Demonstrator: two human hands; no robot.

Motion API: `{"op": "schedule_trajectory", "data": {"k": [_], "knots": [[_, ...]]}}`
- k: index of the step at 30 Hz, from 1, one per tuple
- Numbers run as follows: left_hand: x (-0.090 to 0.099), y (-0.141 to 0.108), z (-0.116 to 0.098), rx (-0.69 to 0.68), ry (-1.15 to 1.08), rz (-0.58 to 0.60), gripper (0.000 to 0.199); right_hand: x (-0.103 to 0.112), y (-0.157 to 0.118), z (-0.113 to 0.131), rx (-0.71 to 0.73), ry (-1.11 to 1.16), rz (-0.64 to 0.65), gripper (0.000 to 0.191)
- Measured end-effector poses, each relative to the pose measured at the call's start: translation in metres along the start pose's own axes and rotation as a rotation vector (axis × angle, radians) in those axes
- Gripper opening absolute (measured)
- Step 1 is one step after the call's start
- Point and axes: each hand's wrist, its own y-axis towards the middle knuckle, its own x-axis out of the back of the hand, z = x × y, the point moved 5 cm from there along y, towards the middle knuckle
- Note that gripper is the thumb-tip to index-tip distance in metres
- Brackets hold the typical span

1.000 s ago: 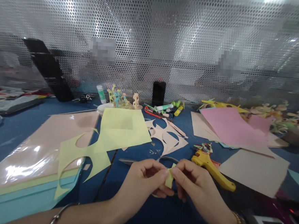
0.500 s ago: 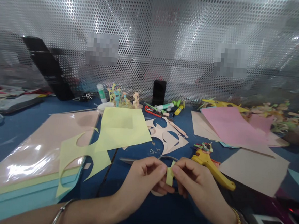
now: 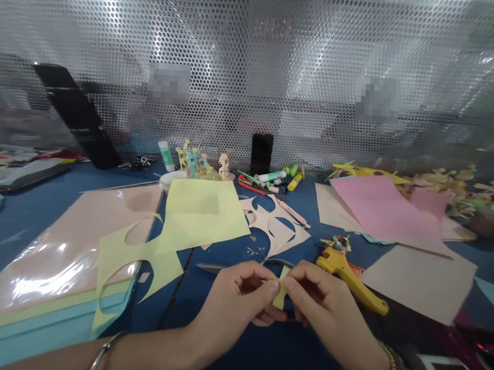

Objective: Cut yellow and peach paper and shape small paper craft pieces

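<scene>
Holding, lower centre of frame: one small yellow paper piece (image 3: 280, 295), raised off the bench (image 3: 218, 349) between your left hand (image 3: 237, 297) and your right hand (image 3: 327, 303). Grip, both hands: thumb and fingers pressed together, pinching the piece from either side; its upper and lower ends show between them.

Work done, by appearance: one yellow cut-out sheet (image 3: 157, 253), left of centre, with large rounded openings already removed; one pale cut-out sheet (image 3: 263, 221), mid-frame, likewise cut; scraps (image 3: 256, 250) just below it. Small coloured paper figures (image 3: 193, 163), upper centre-left, stand apparently assembled.

Work in hand: your yellow piece, seemingly at the shaping stage; whether it is folded or creased cannot be told beneath your fingers. It is not yet set down.

Stock remaining: one yellow sheet (image 3: 205, 216), centre-left, without rounded cuts in its visible part; one pink sheet (image 3: 384, 209), right, also apparently uncut.

Tools not in your hands: scissors (image 3: 209, 268), lying partly behind your hands; one yellow-handled tool (image 3: 358, 286), right of your right hand; one red cutter (image 3: 251, 184) and one glue stick (image 3: 166, 156), towards the back.
</scene>
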Motion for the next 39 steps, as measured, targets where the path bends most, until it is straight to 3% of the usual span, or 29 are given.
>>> {"op": "schedule_trajectory", "data": {"k": [5, 11, 17, 21, 26, 32, 39], "knots": [[-0.001, 0.001, 0.002, -0.005, -0.058, 0.045, 0.026, 0.0, -0.001, 0.001, 0.013, -0.025, -0.018, 0.026], [0.0, 0.001, 0.006, 0.038, -0.005, 0.004, 0.02, -0.002, 0.002, -0.002, -0.057, 0.001, -0.015, 0.025], [0.001, 0.003, 0.003, 0.045, -0.037, -0.024, 0.021, 0.0, 0.002, -0.005, -0.065, 0.058, 0.008, 0.039], [0.008, 0.004, 0.003, 0.037, -0.064, -0.107, 0.02, -0.003, 0.001, 0.0, -0.071, -0.041, 0.058, 0.03], [0.01, 0.006, 0.005, 0.067, -0.1, -0.112, 0.02, -0.007, 0.0, 0.003, -0.05, -0.124, 0.105, 0.027], [0.008, 0.005, 0.006, 0.082, -0.116, -0.098, 0.02, -0.009, -0.001, -0.004, -0.134, 0.038, 0.166, 0.026], [0.006, 0.006, 0.006, 0.087, -0.092, -0.049, 0.023, -0.008, 0.0, -0.001, -0.128, 0.075, 0.135, 0.027]]}}
